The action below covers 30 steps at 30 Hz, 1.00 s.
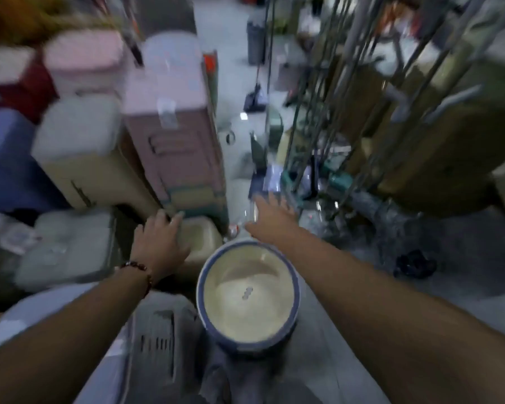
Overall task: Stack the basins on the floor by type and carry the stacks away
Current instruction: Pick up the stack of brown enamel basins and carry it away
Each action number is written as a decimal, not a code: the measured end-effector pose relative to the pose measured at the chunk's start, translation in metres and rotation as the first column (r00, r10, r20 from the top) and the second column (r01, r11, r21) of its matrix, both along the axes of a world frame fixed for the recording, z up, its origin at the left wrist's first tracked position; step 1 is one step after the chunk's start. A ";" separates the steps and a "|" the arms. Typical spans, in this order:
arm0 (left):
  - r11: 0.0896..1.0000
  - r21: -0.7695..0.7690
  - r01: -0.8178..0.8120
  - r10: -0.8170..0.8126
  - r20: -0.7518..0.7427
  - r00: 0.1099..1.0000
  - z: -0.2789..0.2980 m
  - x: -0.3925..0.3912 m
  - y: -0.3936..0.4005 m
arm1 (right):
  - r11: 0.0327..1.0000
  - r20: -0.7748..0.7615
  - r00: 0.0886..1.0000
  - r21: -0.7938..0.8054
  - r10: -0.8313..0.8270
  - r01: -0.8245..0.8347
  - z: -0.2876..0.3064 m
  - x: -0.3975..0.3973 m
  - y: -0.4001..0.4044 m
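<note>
A round cream basin with a blue rim (247,298) stands on the floor below me, in the middle of the blurred view. To its upper left lies a cream square-cornered basin (202,243). My left hand (161,240), with a bead bracelet at the wrist, rests flat on that cream basin's near-left edge, fingers spread. My right hand (270,218) stretches out beyond the round basin's far rim with fingers apart, over some clear plastic wrap (247,215); it holds nothing that I can see.
Stacked pink and beige plastic cabinets (172,135) stand close on the left, with white tubs (67,246) beside them. A grey slotted crate (158,339) sits at my feet. Metal poles and mop handles (318,112) crowd the right. A narrow grey floor aisle (233,91) runs ahead.
</note>
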<state>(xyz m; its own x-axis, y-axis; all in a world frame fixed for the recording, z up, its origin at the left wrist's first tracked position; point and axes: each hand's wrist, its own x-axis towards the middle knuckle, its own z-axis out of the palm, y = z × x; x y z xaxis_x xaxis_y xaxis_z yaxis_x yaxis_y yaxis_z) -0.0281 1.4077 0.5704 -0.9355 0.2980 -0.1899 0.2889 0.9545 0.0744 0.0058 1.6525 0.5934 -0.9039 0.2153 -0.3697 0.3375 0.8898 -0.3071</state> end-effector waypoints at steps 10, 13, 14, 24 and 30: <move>0.980 0.170 -0.102 0.151 -0.307 0.940 0.262 -0.012 -0.045 | 0.965 -0.386 0.885 0.107 0.262 -0.240 0.264 -0.043 -0.035; 0.975 0.133 -0.178 0.212 -0.316 0.925 0.279 0.005 -0.064 | 0.917 -0.364 0.842 0.159 0.399 -0.366 0.290 -0.040 -0.064; 0.968 0.135 -0.212 0.244 -0.299 0.923 0.282 0.011 -0.073 | 0.899 -0.358 0.825 0.173 0.438 -0.403 0.296 -0.038 -0.075; 0.869 0.066 -0.490 0.484 -0.309 0.818 0.290 0.116 -0.190 | 0.723 -0.404 0.642 0.077 0.652 -0.687 0.300 -0.007 -0.194; 0.779 0.080 -0.622 0.610 -0.328 0.721 0.288 0.180 -0.276 | 0.635 -0.385 0.571 0.056 0.725 -0.770 0.302 0.031 -0.294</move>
<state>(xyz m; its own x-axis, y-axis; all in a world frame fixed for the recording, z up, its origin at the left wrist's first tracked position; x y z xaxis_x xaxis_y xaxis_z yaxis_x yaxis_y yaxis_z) 0.1522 1.1319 0.8585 -0.9177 -0.3668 0.1525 -0.3632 0.9303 0.0519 0.0369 1.3586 0.8950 -0.7869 -0.6168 0.0192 -0.5803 0.7289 -0.3633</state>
